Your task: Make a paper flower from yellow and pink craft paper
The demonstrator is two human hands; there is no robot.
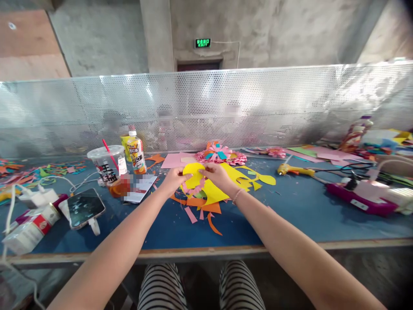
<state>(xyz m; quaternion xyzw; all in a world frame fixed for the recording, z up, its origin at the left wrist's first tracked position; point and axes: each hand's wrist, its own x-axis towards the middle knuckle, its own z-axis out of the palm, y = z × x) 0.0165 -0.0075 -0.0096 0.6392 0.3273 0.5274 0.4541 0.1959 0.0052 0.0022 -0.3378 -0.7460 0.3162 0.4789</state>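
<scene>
Both hands meet over the middle of the blue table (290, 211). My left hand (174, 178) and my right hand (215, 174) pinch a round yellow paper piece (191, 177) between them, with a pink fringed strip (192, 190) hanging along its lower edge. Under the hands lie yellow sheet offcuts (226, 183) and orange scraps (203, 206). Finished pink paper flowers (219, 153) sit just beyond the hands.
A phone (84, 207), tissue packs (27, 226), a plastic cup with red straw (108, 165) and a drink bottle (137, 151) stand to the left. A yellow glue gun (293, 170) and purple device (358, 200) lie to the right. A perforated metal screen (290, 103) backs the table.
</scene>
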